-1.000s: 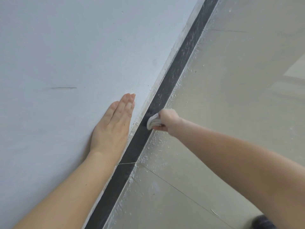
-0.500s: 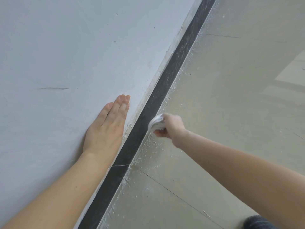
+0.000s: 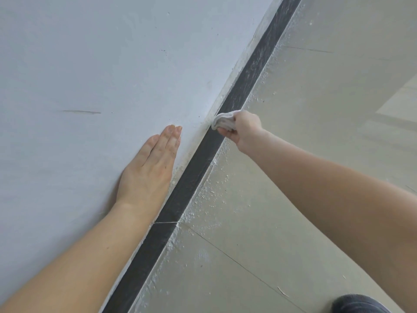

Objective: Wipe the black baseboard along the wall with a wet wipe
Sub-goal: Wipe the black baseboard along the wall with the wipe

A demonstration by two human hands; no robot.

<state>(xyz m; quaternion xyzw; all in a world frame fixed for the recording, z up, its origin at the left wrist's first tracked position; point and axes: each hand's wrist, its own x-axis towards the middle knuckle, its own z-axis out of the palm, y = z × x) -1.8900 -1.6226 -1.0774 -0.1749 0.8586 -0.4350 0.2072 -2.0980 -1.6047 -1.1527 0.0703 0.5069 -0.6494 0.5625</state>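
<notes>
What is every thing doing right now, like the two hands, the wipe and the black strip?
Pale grey painted wall: one dark scratch on it.
Left-hand grip: fingers straight, flat on the wall.
Long black baseboard: dark on the near side, dusty grey streaks beyond the wipe.
Crumpled white wet wipe: bunched, pressed on the baseboard.
Right-hand grip: holds the wipe.
Pale tiled floor: white specks along the baseboard.

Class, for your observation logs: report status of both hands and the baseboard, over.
Left hand flat on pale grey wall, holding nothing. Right hand grips crumpled white wet wipe against long black baseboard strip. No obstruction; white dust streaks farther along.
</notes>
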